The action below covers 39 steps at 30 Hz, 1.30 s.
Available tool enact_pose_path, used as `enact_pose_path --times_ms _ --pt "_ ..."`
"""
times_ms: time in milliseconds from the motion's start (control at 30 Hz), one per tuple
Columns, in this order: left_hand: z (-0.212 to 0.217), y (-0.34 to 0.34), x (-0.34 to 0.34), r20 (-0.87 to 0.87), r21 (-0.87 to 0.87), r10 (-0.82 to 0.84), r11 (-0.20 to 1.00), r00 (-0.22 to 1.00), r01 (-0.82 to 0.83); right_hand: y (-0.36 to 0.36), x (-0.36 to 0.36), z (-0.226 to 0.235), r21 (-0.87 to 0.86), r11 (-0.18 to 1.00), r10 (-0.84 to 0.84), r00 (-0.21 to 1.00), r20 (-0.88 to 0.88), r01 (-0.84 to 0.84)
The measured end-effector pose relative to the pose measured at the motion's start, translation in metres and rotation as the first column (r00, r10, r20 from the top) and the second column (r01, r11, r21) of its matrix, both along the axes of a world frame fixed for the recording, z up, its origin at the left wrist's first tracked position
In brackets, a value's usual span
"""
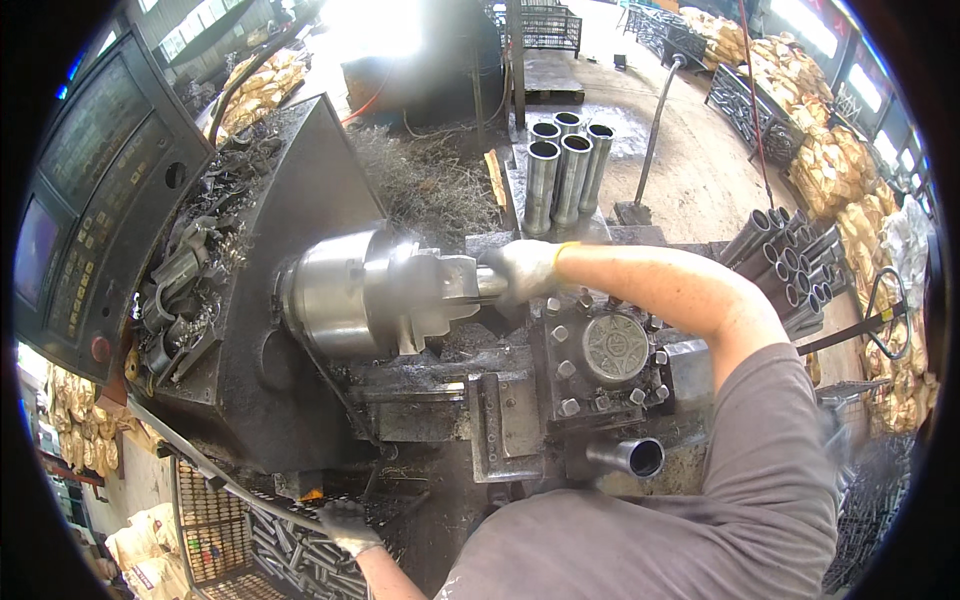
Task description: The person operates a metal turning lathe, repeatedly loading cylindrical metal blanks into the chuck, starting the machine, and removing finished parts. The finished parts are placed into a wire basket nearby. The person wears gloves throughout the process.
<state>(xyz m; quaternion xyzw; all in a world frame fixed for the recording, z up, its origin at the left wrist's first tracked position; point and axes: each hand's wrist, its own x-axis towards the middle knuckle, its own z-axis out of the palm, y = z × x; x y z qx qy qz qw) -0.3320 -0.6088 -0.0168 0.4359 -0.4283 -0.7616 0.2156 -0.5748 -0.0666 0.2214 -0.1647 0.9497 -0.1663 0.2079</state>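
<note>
Leaning over a large, grimy metal lathe (290,230), we face its sloping dark housing, with a control panel (85,190) at far left bearing rows of buttons. A wire-mesh basket (212,530) stands at lower left, beside a heap of short metal pieces (300,550). Near the middle is a shiny, drum-shaped chuck (340,290), its stepped jaws pointing right. To its right sits a square tool post (560,400), ringed with bolts and topped by a round embossed cap (615,348). Stacked tubes (785,265) lie at far right, open ends toward us; five upright tubes (570,175) stand beyond the tool post. One loose tube (615,456) lies nearer our body. Our right hand (530,270), in a pale glove, curls around the outer end of a metal workpiece (490,282), which juts from the chuck's jaws. Our left hand (348,528), in a dirty glove, hangs low beside a dark rail (240,480); we cannot tell whether it grasps anything.
</note>
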Motion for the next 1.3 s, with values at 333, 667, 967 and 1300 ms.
enact_pose_path --times_ms 333,667,967,1300 --pt "0.067 -0.038 -0.011 -0.119 0.321 -0.102 0.937 0.988 0.136 -0.007 -0.019 0.018 -0.124 0.981 -0.112 0.963 0.246 0.146" --pt "0.064 -0.059 -0.015 -0.034 0.322 -0.321 0.893 0.947 0.314 -0.001 -0.004 0.006 -0.245 0.941 -0.167 0.95 0.263 0.233" --pt "0.033 -0.079 -0.026 -0.047 0.243 -0.26 0.934 0.964 0.264 -0.007 0.004 0.017 -0.178 0.929 -0.279 0.929 0.243 0.326" --pt "0.059 -0.065 -0.001 0.058 -0.532 -0.115 0.837 0.992 0.129 0.029 0.194 0.087 -0.744 0.58 -0.723 0.631 -0.283 0.331"
